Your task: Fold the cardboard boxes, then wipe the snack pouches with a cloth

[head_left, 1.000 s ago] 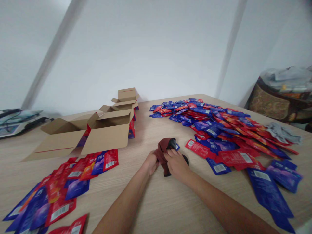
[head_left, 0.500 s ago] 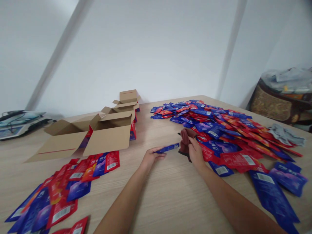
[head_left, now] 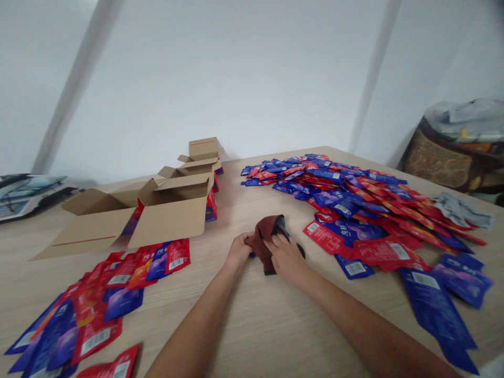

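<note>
The brown cloth (head_left: 263,237) sits bunched just above the middle of the worktop (head_left: 252,320), gathered between the two hands, with its black edging turned up at the top and right. A sliver of blue shows beneath its left edge, apparently the blue packet (head_left: 252,255); most of it is covered. Half a second ago the left hand held that packet bare, while the right hand had the cloth apart from it, by the pile; now cloth and packet are together, so the packet appears to be in contact with the fabric.

The left hand (head_left: 238,253) pinches the cloth's left edge, perhaps with the packet's end. The right hand (head_left: 286,257) lies over the cloth, fingers bent and slightly spread; its underside is hidden, so I cannot tell how closely it grips.

Near the right hand lies a red packet (head_left: 323,238), at the edge of a large red-and-blue pile (head_left: 346,186). To the left, more packets (head_left: 88,310) overlap loosely in front of open cardboard boxes (head_left: 171,223).
</note>
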The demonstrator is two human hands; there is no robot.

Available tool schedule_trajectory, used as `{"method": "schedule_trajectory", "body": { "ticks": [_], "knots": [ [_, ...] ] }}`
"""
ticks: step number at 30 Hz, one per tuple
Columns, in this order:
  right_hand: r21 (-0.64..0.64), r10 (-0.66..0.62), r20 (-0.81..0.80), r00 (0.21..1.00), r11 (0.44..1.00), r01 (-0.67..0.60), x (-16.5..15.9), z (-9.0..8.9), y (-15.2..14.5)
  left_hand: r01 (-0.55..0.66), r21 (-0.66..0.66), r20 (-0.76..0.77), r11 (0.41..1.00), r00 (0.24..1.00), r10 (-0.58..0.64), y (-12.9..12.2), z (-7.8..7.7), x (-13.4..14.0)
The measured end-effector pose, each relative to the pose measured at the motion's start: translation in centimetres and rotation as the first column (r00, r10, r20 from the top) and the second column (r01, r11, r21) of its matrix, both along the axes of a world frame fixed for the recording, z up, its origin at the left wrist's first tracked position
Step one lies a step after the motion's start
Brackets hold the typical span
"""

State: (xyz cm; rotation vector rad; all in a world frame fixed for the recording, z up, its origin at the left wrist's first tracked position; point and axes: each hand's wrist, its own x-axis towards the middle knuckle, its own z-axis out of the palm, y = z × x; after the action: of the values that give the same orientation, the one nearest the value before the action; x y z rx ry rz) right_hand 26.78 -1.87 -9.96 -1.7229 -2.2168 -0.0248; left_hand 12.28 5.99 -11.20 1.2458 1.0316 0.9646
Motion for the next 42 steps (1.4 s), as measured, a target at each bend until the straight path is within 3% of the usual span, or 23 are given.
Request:
{"method": "schedule_trajectory", "body": {
  "ticks": [4, 6, 8, 12, 15, 18, 21, 25, 27, 29, 31, 33, 35, 38, 40, 42],
  "knots": [
    [-0.057, -0.244, 0.056, 0.968, 0.967, 0.247, 3.4, 0.6, 1.6, 0.001, -0.085, 0.006, 0.996, 1.000, 0.000, 0.0, 0.3, -0.5],
    [-0.045, -0.300, 0.070, 0.951, 0.952, 0.304, 4.1, 0.6, 1.7, -0.010, -0.106, 0.011, 0.994, 1.000, 0.012, 0.1, 0.3, -0.8],
    [-0.006, -0.286, 0.069, 0.956, 0.958, 0.287, 3.3, 0.5, 1.2, -0.008, -0.110, 0.031, 0.994, 0.999, 0.011, 0.2, 0.2, -0.9],
    [0.063, -0.050, 0.072, 0.996, 0.997, 0.046, -1.1, -0.1, -0.5, 0.044, -0.049, 0.109, 0.998, 0.993, -0.039, 0.3, -0.1, -0.9],
    [0.046, 0.020, 0.051, 0.998, 0.999, -0.022, -2.6, -0.3, -0.7, 0.067, -0.030, 0.141, 0.997, 0.988, -0.062, 0.2, -0.2, -0.7],
    [0.001, -0.030, 0.038, 0.999, 1.000, 0.030, -0.7, -0.1, 0.3, 0.042, -0.097, 0.109, 0.994, 0.994, -0.032, 0.3, -0.3, -0.7],
    [-0.015, -0.200, 0.042, 0.979, 0.980, 0.201, 2.3, 0.2, 1.6, 0.014, -0.155, 0.035, 0.988, 0.999, -0.009, 0.6, -0.2, -1.3],
    [0.010, -0.303, -0.007, 0.953, 0.953, 0.303, 4.6, -0.3, 2.4, 0.080, -0.149, -0.065, 0.986, 0.994, -0.090, 1.5, 0.5, -2.8],
    [0.044, -0.303, -0.101, 0.948, 0.950, 0.309, 4.9, -0.8, 2.4, 0.168, -0.106, -0.143, 0.980, 0.973, -0.182, 1.7, 1.0, -3.3],
    [0.099, -0.284, -0.232, 0.930, 0.945, 0.313, 5.1, -1.3, 2.4, 0.201, 0.033, -0.264, 0.979, 0.946, -0.185, 1.7, 1.6, -3.5],
    [0.160, -0.235, -0.350, 0.907, 0.939, 0.305, 5.3, -1.6, 2.3, 0.153, 0.286, -0.425, 0.946, 0.905, -0.018, 1.2, 2.1, -3.3],
    [0.198, -0.183, -0.429, 0.884, 0.936, 0.290, 5.3, -1.8, 2.3, 0.103, 0.500, -0.550, 0.860, 0.804, 0.224, 0.6, 2.6, -3.0],
    [0.214, -0.148, -0.479, 0.865, 0.936, 0.279, 5.3, -1.9, 2.3, 0.117, 0.510, -0.664, 0.852, 0.684, 0.303, -0.2, 3.1, -2.6],
    [0.219, -0.115, -0.526, 0.842, 0.939, 0.264, 5.0, -1.9, 2.2, 0.180, 0.377, -0.762, 0.909, 0.618, 0.193, -1.1, 3.5, -1.7],
    [0.218, -0.097, -0.539, 0.837, 0.943, 0.250, 4.7, -1.8, 2.2, 0.276, 0.393, -0.773, 0.877, 0.616, 0.153, -1.5, 3.4, -1.1],
    [0.221, -0.081, -0.545, 0.835, 0.946, 0.236, 4.6, -1.6, 2.1, 0.405, 0.432, -0.782, 0.806, 0.613, 0.111, -1.7, 3.2, -0.6]
  ]
}}
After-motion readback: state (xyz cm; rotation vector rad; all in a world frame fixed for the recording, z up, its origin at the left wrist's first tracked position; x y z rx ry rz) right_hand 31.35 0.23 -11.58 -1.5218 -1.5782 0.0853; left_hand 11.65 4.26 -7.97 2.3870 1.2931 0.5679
